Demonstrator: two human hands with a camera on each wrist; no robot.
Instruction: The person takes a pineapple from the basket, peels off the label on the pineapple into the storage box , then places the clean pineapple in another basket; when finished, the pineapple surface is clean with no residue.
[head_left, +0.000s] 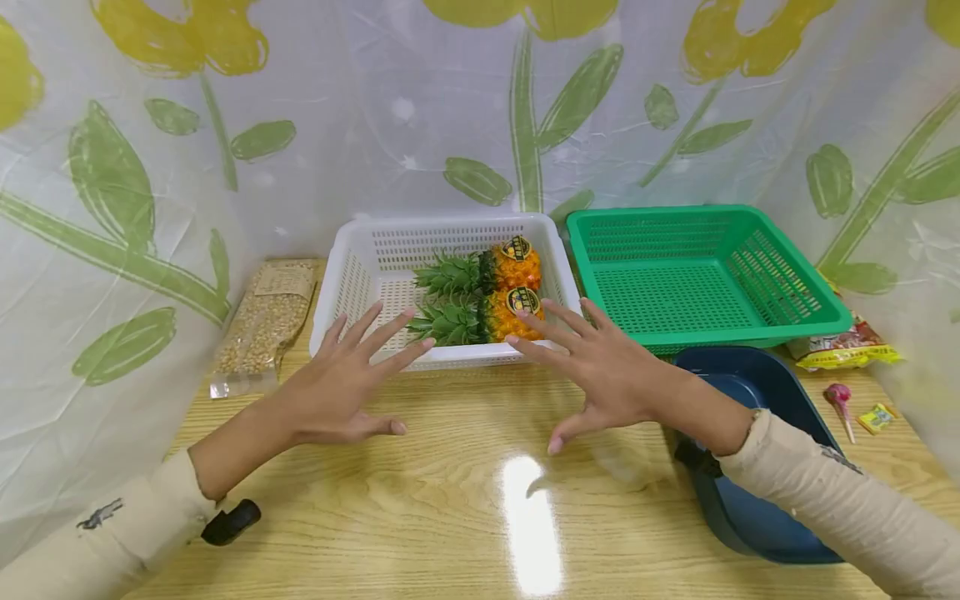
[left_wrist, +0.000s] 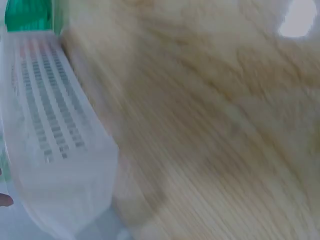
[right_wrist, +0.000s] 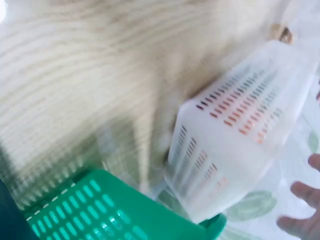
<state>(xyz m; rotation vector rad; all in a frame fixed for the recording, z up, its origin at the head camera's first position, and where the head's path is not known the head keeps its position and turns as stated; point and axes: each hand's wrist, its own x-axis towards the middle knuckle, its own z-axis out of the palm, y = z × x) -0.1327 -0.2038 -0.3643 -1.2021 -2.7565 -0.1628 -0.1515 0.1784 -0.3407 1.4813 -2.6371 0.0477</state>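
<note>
Two pineapple-shaped items (head_left: 515,313) with green leafy tops and dark round labels lie side by side in a white slotted basket (head_left: 345,258). My left hand (head_left: 341,387) hovers at the basket's front left with its fingers spread, holding nothing. Over the front right of the same basket, my right hand (head_left: 600,367) is also spread, its fingertips overlapping the nearer pineapple in the head view; whether they touch it I cannot tell. In the right wrist view, some of the right hand's fingers (right_wrist: 300,192) show beside the white basket (right_wrist: 220,150).
A green basket (head_left: 675,287) stands right of the white one. Before it sits a dark blue tub (head_left: 738,521), partly under my right forearm. A bag of pale kernels (head_left: 266,325) lies left; a lollipop (head_left: 840,402), a yellow-wrapped candy (head_left: 876,418) and a snack packet (head_left: 847,346) lie right.
</note>
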